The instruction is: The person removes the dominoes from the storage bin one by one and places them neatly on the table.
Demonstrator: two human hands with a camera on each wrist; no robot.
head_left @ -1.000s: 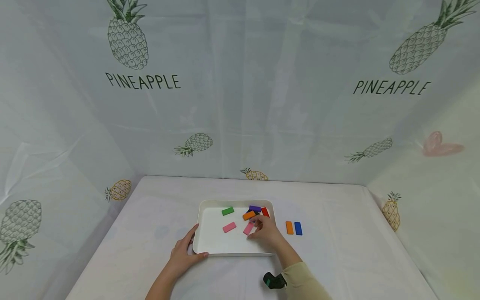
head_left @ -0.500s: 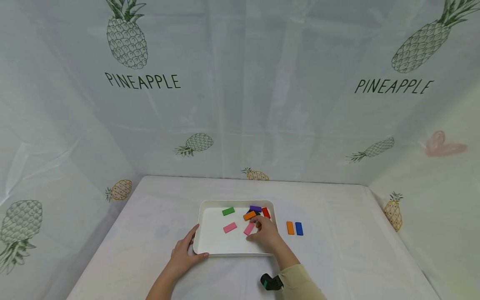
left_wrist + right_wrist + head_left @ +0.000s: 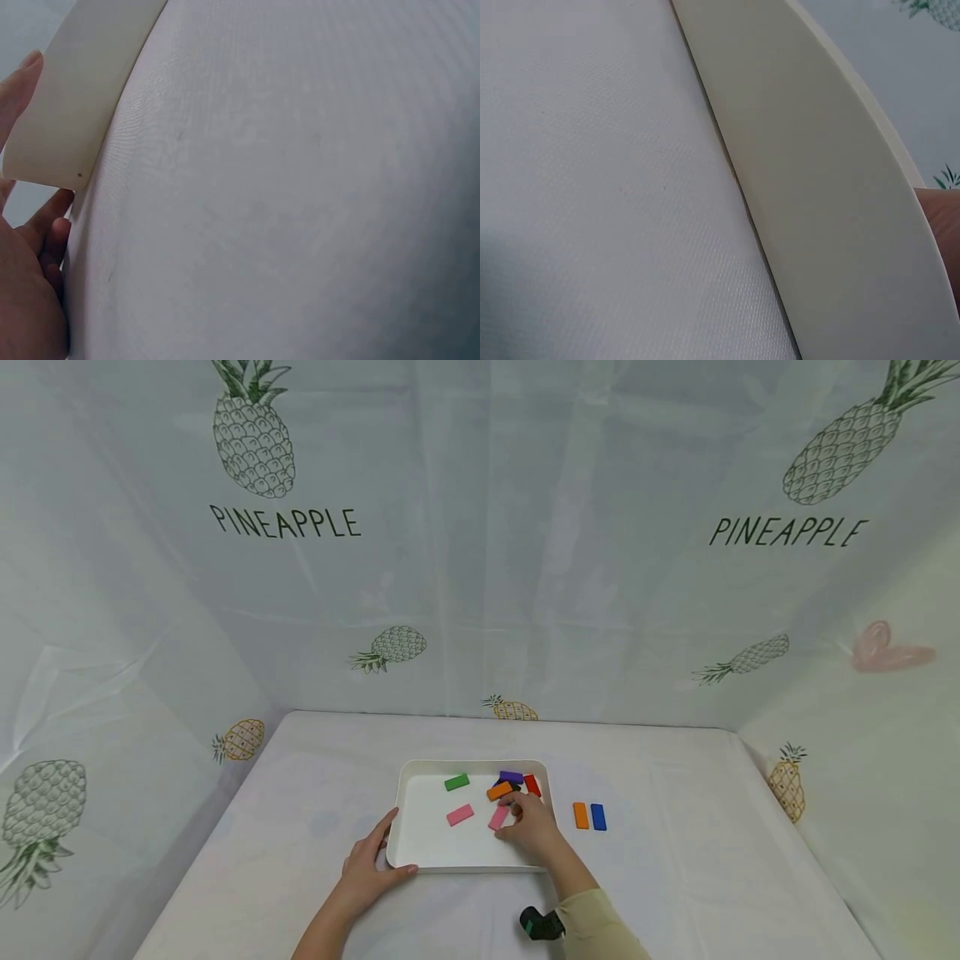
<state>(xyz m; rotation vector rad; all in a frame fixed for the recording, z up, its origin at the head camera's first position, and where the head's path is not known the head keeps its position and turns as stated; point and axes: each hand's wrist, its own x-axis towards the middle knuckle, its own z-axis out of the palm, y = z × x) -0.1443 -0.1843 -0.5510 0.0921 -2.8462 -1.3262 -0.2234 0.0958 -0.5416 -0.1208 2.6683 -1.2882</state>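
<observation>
Pink block [image 3: 498, 817] lies inside the white tray [image 3: 442, 852], toward its right side, between the thumb and forefinger of the right hand [image 3: 534, 828]. That grip appears to be closed on the block, pinching it near its two ends; whether it is lifted off the tray floor cannot be told, and the right wrist view hides the contact behind the tray wall. The left hand [image 3: 367, 866] has its thumb and fingers spread around the near left corner of the tray, touching its walls, with no block in its grip.

Judged from how the pieces lie, the work looks partway along. An orange block [image 3: 581, 815] and a blue block [image 3: 598, 817] lie outside the tray on the white surface [image 3: 675, 877], side by side with a small gap and nearly parallel. Most of the pieces are in the tray: a second pink block [image 3: 460, 814] and a green block [image 3: 457, 782] lie apart from the others, a red block [image 3: 532, 785] sits near the right wall, and another orange block [image 3: 498, 791] and a purple block [image 3: 512, 777] are bunched with something dark, too covered to count. These look unsorted, and the pinched piece is not yet released.
</observation>
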